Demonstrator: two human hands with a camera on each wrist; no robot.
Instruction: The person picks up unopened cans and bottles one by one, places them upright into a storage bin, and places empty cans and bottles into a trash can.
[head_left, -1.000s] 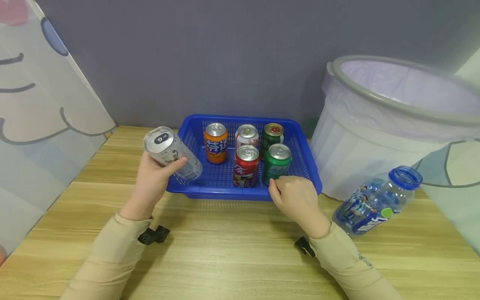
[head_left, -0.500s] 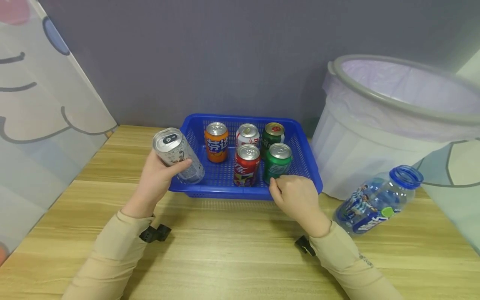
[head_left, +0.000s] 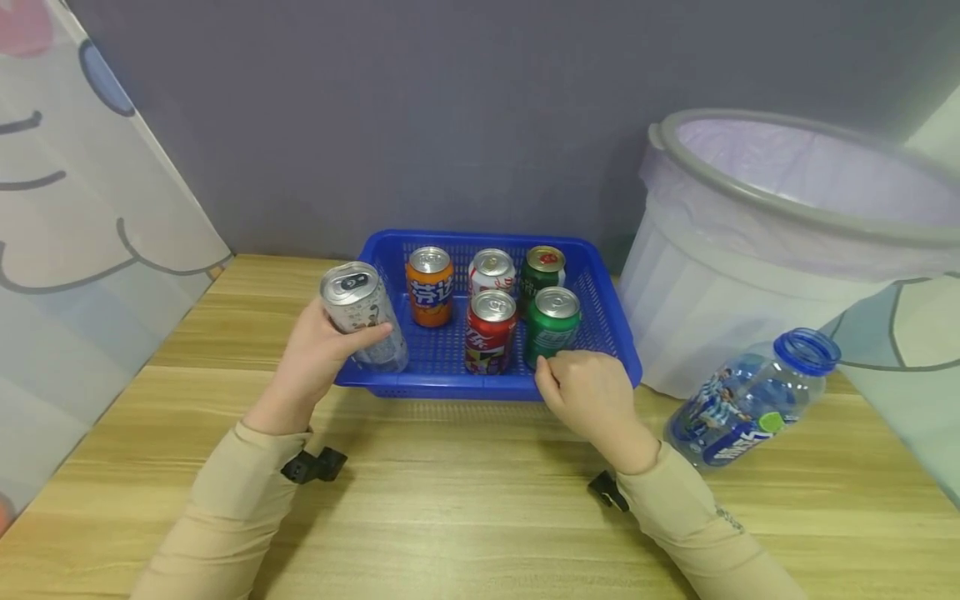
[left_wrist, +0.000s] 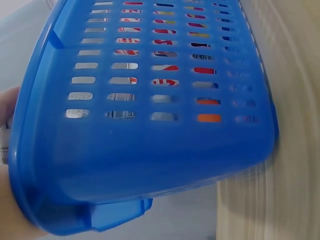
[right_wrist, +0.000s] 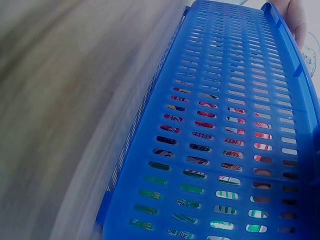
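Observation:
My left hand [head_left: 311, 354] grips a tall grey-white can [head_left: 363, 317] round its side, thumb across the front. The can leans slightly at the front left corner of the blue plastic basket [head_left: 427, 385], its base inside the rim. My right hand [head_left: 590, 396] holds the basket's front rim near the right corner, fingers curled over it; skin tones show through the upper holes in the right wrist view. In the basket stand an orange can [head_left: 431, 292], a white-and-red can [head_left: 492, 271], a dark green can [head_left: 542, 275], a red can [head_left: 490, 337] and a green can [head_left: 552, 325].
A clear bottle with a blue neck [head_left: 750, 408] stands uncapped on the wooden table [head_left: 457, 508], right of my right hand. Behind it is a large white bin [head_left: 720, 292] with a purple liner. A grey wall [head_left: 450, 117] rises behind the basket.
My left hand has moved a little to the right with the tall can, which is now more upright and lower at the basket's corner. The right hand has stayed in place.

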